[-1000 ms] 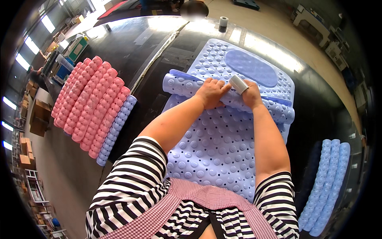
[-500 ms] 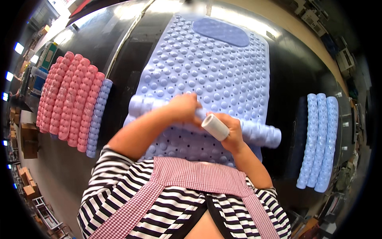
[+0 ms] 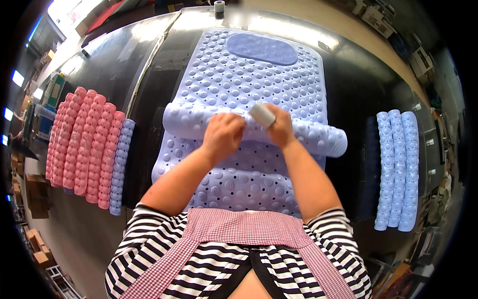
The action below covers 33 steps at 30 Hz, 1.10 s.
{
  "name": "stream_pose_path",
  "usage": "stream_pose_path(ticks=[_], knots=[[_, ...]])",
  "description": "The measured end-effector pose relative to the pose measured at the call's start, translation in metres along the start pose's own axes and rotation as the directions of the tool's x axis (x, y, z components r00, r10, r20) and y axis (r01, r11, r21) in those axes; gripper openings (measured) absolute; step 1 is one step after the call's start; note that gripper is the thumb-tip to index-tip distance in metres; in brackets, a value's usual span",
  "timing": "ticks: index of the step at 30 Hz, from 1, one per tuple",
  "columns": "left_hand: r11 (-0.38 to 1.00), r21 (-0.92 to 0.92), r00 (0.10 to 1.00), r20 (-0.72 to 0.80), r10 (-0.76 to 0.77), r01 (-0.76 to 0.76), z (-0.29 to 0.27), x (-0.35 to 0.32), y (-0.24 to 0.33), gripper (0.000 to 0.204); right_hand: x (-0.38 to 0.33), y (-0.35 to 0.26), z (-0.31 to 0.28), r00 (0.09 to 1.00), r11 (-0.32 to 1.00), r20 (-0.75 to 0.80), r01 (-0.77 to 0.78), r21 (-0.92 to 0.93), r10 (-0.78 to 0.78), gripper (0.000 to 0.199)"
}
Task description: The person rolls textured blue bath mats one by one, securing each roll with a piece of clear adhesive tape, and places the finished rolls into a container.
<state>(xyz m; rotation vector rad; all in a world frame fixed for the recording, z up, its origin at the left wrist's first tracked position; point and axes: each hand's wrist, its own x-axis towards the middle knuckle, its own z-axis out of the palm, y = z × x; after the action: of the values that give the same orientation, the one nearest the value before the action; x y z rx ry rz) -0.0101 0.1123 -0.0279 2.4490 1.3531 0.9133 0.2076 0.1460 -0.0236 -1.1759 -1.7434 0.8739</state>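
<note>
A pale blue bath mat (image 3: pixel 266 92) with round bumps and small holes lies lengthwise before me, a darker oval patch (image 3: pixel 261 49) at its far end. A thick rolled part (image 3: pixel 318 137) crosses its middle. On this roll rests my left hand (image 3: pixel 224 132), its fingers curled; whatever they hold, if anything, is hidden. Just to the right, my right hand (image 3: pixel 280 127) is closed around a small whitish roll of film or tape (image 3: pixel 262 115), held over the rolled part. More bumpy blue mat (image 3: pixel 244 192) lies between the roll and my apron.
Several rolled pink mats (image 3: pixel 82 144) stand side by side at the left, with a blue rolled mat (image 3: pixel 121 167) beside them. Three rolled blue mats (image 3: pixel 397 169) lie at the right of the dark table (image 3: pixel 353 89). Another small whitish roll (image 3: pixel 219 7) stands at the far edge.
Both hands and the rolled part of the mat are farther from my body. My left hand has drawn back from the whitish roll, and more mat shows near me. The view has shifted slightly.
</note>
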Motion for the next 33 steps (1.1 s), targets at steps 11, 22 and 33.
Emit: stream_pose_path(ticks=[11, 22, 33], knots=[[0.961, 0.248, 0.982, 0.17, 0.081, -0.122, 0.033, 0.082, -0.067, 0.095, 0.12, 0.046, -0.019, 0.997, 0.953, -0.023, 0.073, 0.295, -0.069, 0.015], [0.939, 0.342, 0.905, 0.408, -0.122, -0.028, 0.024, 0.145, -0.08, 0.1, 0.037, 0.03, -0.002, 0.921, 0.911, 0.011, 0.386, -0.146, -0.389, 0.024], [0.956, 0.064, 0.67, 0.7, -0.247, 0.285, 0.0, 0.128, 0.021, 0.095, -0.231, -0.026, -0.107, 0.953, 0.785, 0.119, -0.297, 0.543, 0.279, 0.02]])
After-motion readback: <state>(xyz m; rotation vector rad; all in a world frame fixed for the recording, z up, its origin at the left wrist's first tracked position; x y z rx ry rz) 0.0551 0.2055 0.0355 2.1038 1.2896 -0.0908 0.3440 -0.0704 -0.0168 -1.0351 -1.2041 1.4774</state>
